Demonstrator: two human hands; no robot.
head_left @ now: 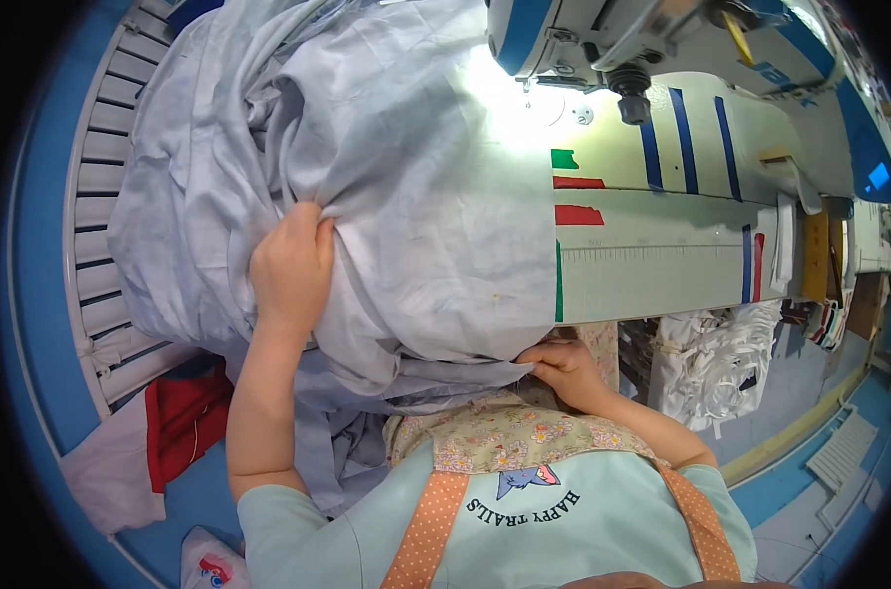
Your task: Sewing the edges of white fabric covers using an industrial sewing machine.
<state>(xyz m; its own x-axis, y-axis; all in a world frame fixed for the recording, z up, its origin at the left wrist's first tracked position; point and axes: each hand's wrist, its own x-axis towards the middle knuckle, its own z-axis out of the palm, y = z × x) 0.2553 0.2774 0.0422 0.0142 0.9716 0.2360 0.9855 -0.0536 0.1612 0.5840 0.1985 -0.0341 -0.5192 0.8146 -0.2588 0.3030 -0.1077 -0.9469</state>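
A large pale grey-blue cloth (435, 236) spreads over the left half of a sewing table and hangs over its near edge. My left hand (293, 265) is closed on a bunched fold in the cloth's middle, and creases run out from the grip. At the near edge, my right hand (566, 371) pinches the cloth's hem between thumb and fingers. The cloth's straight right edge lies beside the marked table top. Beyond it stands a sewing machine (602, 49), its lamp lighting the cloth near the needle (527, 98). Neither hand is near the needle.
The white table top (651, 265) carries a ruler scale and strips of blue, red and green tape. White slats (102, 236) stand at the left. Red cloth (185, 422) lies below them. Tangled white strips (715, 363) hang below the table at the right.
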